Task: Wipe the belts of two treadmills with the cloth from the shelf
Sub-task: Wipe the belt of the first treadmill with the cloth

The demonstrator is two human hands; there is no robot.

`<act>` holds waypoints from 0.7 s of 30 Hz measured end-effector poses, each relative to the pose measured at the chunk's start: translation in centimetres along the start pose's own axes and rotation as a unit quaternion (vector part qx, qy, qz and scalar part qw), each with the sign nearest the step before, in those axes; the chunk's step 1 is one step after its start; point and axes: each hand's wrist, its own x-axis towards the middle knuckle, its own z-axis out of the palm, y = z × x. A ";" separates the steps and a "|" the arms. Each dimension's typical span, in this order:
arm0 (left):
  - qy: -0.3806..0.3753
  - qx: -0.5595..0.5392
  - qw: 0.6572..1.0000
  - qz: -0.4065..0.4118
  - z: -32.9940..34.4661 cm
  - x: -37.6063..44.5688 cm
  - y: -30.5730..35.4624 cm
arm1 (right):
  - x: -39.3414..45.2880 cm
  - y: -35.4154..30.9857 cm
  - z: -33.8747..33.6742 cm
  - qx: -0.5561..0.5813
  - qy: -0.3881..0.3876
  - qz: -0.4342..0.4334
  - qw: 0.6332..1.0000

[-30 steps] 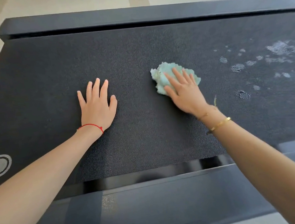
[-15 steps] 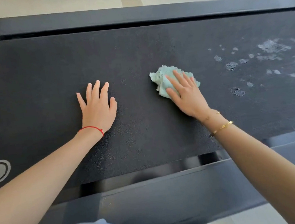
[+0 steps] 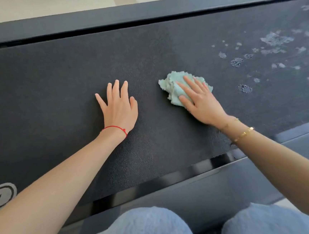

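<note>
A black textured treadmill belt [image 3: 58, 91] fills most of the head view. My right hand [image 3: 201, 103] presses a crumpled light green cloth [image 3: 173, 89] flat against the belt near its middle, fingers spread over it. My left hand [image 3: 118, 108] lies flat on the belt to the left of the cloth, fingers apart, holding nothing. Pale dusty smudges [image 3: 274, 40] spot the belt at the right, beyond the cloth.
The treadmill's dark side rail [image 3: 176, 204] runs along the near edge, another rail [image 3: 104, 18] along the far edge. A white logo [image 3: 0, 197] shows at the lower left. My knees in light blue trousers [image 3: 141, 230] are at the bottom. Pale floor lies beyond.
My right hand has drawn the cloth slightly toward me across the belt. The camera has tipped down, so my knees now show. My left hand stays planted.
</note>
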 end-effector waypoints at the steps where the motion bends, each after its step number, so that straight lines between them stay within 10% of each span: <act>1: 0.004 0.000 1.000 0.003 0.1 0.2 0.2 | 1.9 0.4 0.0 -0.007 0.004 0.034 0.999; 13: 0.015 -0.008 1.000 -0.018 1.7 3.6 3.5 | -4.9 0.4 -0.7 -0.009 -0.056 -0.177 0.983; 21: 0.032 0.016 0.999 -0.015 2.5 6.5 5.4 | 11.0 6.7 -0.9 -0.007 0.018 0.031 0.999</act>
